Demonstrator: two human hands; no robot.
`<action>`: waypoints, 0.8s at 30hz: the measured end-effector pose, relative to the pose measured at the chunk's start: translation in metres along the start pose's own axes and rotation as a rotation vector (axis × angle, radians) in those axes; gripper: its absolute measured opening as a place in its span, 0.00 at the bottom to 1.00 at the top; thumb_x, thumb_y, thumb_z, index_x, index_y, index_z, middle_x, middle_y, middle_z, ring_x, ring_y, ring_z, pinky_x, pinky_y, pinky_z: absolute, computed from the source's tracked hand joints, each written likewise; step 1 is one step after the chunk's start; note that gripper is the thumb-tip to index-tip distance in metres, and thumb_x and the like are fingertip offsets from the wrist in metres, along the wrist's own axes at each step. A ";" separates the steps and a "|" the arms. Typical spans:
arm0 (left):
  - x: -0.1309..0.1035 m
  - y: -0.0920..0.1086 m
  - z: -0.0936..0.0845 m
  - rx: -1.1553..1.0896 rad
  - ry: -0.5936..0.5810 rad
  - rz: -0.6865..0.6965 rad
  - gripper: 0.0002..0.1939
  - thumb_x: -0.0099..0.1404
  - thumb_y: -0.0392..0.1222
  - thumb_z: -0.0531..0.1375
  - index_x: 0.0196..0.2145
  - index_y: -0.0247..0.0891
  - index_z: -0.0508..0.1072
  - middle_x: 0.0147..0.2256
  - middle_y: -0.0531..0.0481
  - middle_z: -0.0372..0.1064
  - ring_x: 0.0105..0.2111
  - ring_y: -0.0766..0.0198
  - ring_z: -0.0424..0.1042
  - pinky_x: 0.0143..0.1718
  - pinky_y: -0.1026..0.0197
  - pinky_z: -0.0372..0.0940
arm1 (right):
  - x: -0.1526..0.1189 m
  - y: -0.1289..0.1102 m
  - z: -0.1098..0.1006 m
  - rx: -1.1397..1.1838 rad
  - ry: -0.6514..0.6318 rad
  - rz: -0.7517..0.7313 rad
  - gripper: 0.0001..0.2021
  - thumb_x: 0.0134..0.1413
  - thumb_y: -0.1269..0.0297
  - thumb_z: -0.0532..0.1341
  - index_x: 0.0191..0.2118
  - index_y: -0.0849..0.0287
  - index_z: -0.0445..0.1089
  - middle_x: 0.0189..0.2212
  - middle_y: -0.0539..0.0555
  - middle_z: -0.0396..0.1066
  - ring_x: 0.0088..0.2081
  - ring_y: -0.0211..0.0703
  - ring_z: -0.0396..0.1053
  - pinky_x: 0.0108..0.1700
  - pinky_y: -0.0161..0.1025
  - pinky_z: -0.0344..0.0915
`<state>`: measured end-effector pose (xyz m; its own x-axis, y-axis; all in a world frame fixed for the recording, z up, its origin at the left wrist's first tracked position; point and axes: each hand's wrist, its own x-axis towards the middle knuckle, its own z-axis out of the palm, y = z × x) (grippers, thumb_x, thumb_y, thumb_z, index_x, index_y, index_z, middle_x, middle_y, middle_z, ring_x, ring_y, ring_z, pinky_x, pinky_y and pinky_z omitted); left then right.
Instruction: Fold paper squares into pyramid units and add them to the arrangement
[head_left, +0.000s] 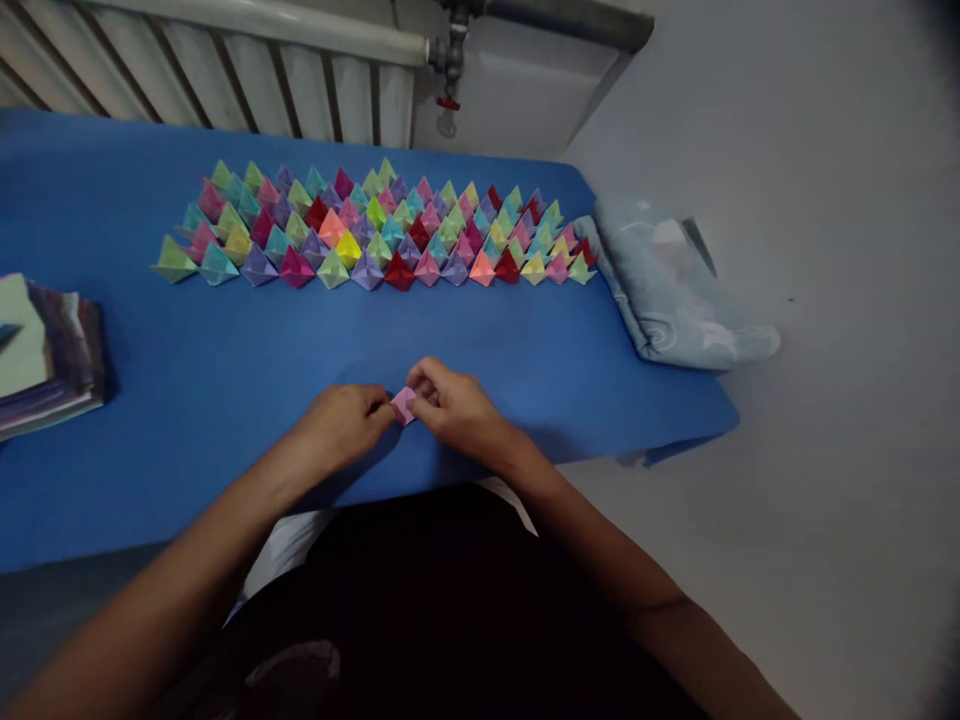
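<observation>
A small folded pink paper (404,406) is pinched between my two hands, close over the blue table surface. My left hand (349,422) grips its left side, fingers closed. On its right side, my right hand (457,408) has thumb and fingers closed on the paper, hiding part of it. Beyond the hands stand several rows of small folded paper boats (367,270) in green, blue, purple, pink, red and yellow.
A stack of coloured paper (71,355) lies at the left edge of the blue table (247,420). A folded grey-blue cloth (667,300) rests at the right end near the wall. Behind the table is a white radiator (315,95) with a pipe and valve.
</observation>
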<state>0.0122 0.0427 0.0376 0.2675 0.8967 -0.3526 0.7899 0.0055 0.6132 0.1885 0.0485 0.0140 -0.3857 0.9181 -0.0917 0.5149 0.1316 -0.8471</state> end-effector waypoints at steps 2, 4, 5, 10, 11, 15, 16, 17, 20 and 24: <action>0.007 -0.001 -0.001 0.140 0.030 0.073 0.15 0.61 0.49 0.54 0.21 0.42 0.71 0.18 0.51 0.64 0.19 0.63 0.59 0.24 0.60 0.49 | 0.003 -0.004 -0.001 -0.106 -0.010 0.005 0.06 0.54 0.69 0.57 0.38 0.54 0.64 0.24 0.45 0.67 0.27 0.36 0.64 0.30 0.34 0.55; 0.014 -0.007 0.000 0.218 0.058 0.143 0.17 0.62 0.51 0.53 0.21 0.42 0.71 0.17 0.51 0.64 0.17 0.63 0.56 0.23 0.60 0.47 | 0.004 -0.008 -0.003 -0.172 -0.026 -0.002 0.04 0.56 0.68 0.57 0.38 0.54 0.65 0.25 0.46 0.69 0.26 0.37 0.63 0.30 0.35 0.54; 0.018 -0.011 0.001 0.250 0.062 0.171 0.18 0.63 0.51 0.53 0.20 0.42 0.71 0.16 0.51 0.62 0.16 0.63 0.54 0.22 0.60 0.46 | 0.005 -0.010 -0.004 -0.195 -0.033 -0.009 0.03 0.57 0.68 0.57 0.37 0.55 0.65 0.26 0.47 0.69 0.26 0.37 0.62 0.30 0.36 0.53; 0.024 -0.025 0.000 0.370 0.088 0.248 0.16 0.62 0.52 0.57 0.22 0.42 0.71 0.15 0.53 0.60 0.16 0.63 0.55 0.24 0.60 0.49 | 0.003 -0.009 -0.005 -0.357 -0.013 -0.073 0.03 0.57 0.70 0.57 0.36 0.56 0.67 0.33 0.51 0.69 0.32 0.39 0.63 0.33 0.37 0.56; 0.023 -0.025 0.000 0.377 0.125 0.282 0.14 0.62 0.50 0.58 0.24 0.41 0.72 0.18 0.52 0.63 0.18 0.62 0.58 0.25 0.59 0.51 | 0.002 -0.007 -0.004 -0.385 0.010 -0.105 0.04 0.57 0.70 0.56 0.36 0.57 0.68 0.34 0.52 0.69 0.34 0.40 0.64 0.35 0.37 0.57; 0.017 -0.022 0.002 0.392 0.192 0.592 0.11 0.68 0.39 0.53 0.34 0.39 0.74 0.32 0.46 0.71 0.32 0.57 0.69 0.35 0.57 0.58 | -0.004 0.007 -0.003 -0.426 0.033 -0.287 0.08 0.60 0.73 0.53 0.32 0.58 0.68 0.34 0.54 0.70 0.37 0.42 0.64 0.43 0.39 0.60; 0.016 -0.023 0.003 0.390 0.178 0.669 0.12 0.69 0.37 0.51 0.35 0.39 0.74 0.33 0.47 0.72 0.34 0.57 0.69 0.37 0.56 0.59 | -0.006 0.010 -0.003 -0.427 0.021 -0.319 0.10 0.60 0.74 0.52 0.32 0.58 0.68 0.33 0.53 0.71 0.37 0.42 0.65 0.45 0.40 0.60; 0.015 -0.026 0.004 0.384 0.164 0.728 0.14 0.70 0.35 0.49 0.36 0.39 0.75 0.33 0.47 0.73 0.35 0.58 0.70 0.38 0.56 0.59 | -0.008 0.012 -0.003 -0.425 0.012 -0.337 0.10 0.60 0.75 0.52 0.32 0.58 0.68 0.32 0.53 0.72 0.36 0.42 0.65 0.45 0.40 0.60; 0.014 -0.036 0.006 0.367 0.178 0.822 0.15 0.73 0.36 0.48 0.42 0.39 0.75 0.36 0.49 0.75 0.36 0.60 0.71 0.40 0.56 0.60 | -0.014 0.016 -0.004 -0.391 0.002 -0.376 0.10 0.61 0.75 0.52 0.36 0.59 0.70 0.34 0.54 0.74 0.38 0.42 0.68 0.47 0.41 0.60; 0.013 -0.046 0.005 0.400 0.201 0.867 0.16 0.74 0.40 0.48 0.44 0.39 0.76 0.40 0.46 0.76 0.38 0.60 0.72 0.41 0.55 0.61 | -0.019 0.019 -0.004 -0.375 -0.015 -0.435 0.10 0.61 0.74 0.55 0.43 0.58 0.70 0.43 0.55 0.75 0.45 0.43 0.69 0.49 0.42 0.60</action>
<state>-0.0178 0.0520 0.0016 0.7744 0.5779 0.2575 0.5024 -0.8091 0.3049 0.2087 0.0349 0.0021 -0.6326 0.7443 0.2140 0.5411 0.6225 -0.5655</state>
